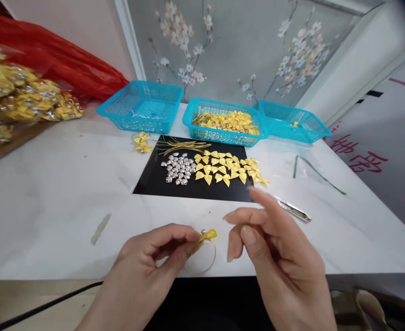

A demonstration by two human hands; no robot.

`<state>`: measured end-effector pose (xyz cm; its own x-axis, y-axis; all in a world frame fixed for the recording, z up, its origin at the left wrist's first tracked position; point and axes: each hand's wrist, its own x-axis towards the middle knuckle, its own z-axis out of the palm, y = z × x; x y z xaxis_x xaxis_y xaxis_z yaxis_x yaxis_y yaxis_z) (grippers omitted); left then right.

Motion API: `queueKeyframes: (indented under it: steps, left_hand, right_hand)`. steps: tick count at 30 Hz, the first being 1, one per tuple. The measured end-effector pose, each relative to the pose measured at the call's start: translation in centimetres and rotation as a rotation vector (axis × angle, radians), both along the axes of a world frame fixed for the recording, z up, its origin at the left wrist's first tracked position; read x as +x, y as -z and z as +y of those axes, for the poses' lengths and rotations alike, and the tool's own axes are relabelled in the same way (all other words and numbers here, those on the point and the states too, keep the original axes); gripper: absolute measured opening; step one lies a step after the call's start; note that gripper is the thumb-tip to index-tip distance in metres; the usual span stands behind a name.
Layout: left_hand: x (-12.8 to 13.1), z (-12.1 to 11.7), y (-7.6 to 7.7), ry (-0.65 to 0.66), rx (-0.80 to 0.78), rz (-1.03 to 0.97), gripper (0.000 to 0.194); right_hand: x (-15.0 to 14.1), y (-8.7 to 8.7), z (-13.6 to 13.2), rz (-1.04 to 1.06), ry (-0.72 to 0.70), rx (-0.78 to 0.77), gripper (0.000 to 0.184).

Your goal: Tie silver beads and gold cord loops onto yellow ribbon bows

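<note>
Between the thumb and fingertips of my left hand [161, 257] is a yellow ribbon bow [208, 235]. A small silver bead shows at its top, and a thin gold cord [215, 257] curves below it in a loop. Just to the right, my right hand [274, 248] hovers with its fingers bent and apart, and I see nothing in it. Beyond both hands lies a black mat [195, 192] carrying silver beads [179, 169], rows of yellow bows [223, 168] and a bundle of gold cords [183, 146].
Behind the mat stand a blue basket [140, 122] at left, a middle basket [223, 136] of finished bows, and another basket [295, 131] at right. A slim metal tool [294, 210] and a green strip [321, 175] lie rightward. Bagged bows [30, 96] sit at far left.
</note>
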<state>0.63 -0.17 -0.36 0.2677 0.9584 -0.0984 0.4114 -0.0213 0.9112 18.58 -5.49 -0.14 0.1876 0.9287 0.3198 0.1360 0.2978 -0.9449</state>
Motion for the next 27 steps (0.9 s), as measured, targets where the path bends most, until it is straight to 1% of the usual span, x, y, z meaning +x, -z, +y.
queueKeyframes:
  steps: [1,2,5,8,10,11,15,18,20,22,24,27]
  left_hand:
    - [0.0,0.0,0.1,0.029,0.016,0.024,0.014]
    - [0.0,-0.1,0.2,0.061,0.029,0.038,0.017]
    - [0.1,0.1,0.7,0.158,0.049,0.054,0.023]
    - [0.1,0.5,1.0,0.204,0.038,0.057,0.025]
    - [0.1,0.7,1.1,0.226,0.004,0.044,0.026]
    - [0.2,0.8,1.1,0.236,-0.021,0.028,0.027]
    - [0.1,0.9,1.1,0.275,-0.183,-0.092,0.025]
    - [0.0,0.8,1.1,0.302,-0.330,-0.234,0.021]
    - [-0.1,0.7,1.2,0.265,-0.439,-0.348,0.018]
    - [-0.2,0.6,1.4,0.212,-0.535,-0.464,0.022]
    - [-0.2,0.5,1.6,0.188,-0.614,-0.527,0.028]
    - [0.0,0.5,1.7,0.168,-0.704,-0.527,0.023]
  right_hand:
    - [-0.1,-0.1,0.0,0.034,0.019,-0.006,0.052]
    - [-0.2,-0.1,0.1,0.044,0.028,-0.013,0.048]
    - [-0.5,-0.2,0.4,-0.053,0.012,0.007,0.021]
    - [-0.9,0.1,0.9,-0.212,0.027,0.099,0.022]
    - [-1.4,0.4,1.0,-0.259,0.027,0.146,0.023]
    - [-1.6,0.6,1.1,-0.253,-0.007,0.161,0.024]
    - [-2.3,1.2,1.2,-0.149,-0.259,0.195,0.027]
    - [-2.6,1.5,1.4,-0.106,-0.342,0.229,0.029]
    - [-2.8,1.9,1.4,-0.057,-0.352,0.259,0.026]
    - [-3.2,2.6,1.1,-0.057,-0.323,0.300,0.018]
    - [-3.7,3.4,0.5,-0.164,-0.276,0.328,0.014]
    - [-4.3,4.3,-0.6,-0.341,-0.213,0.322,0.017]
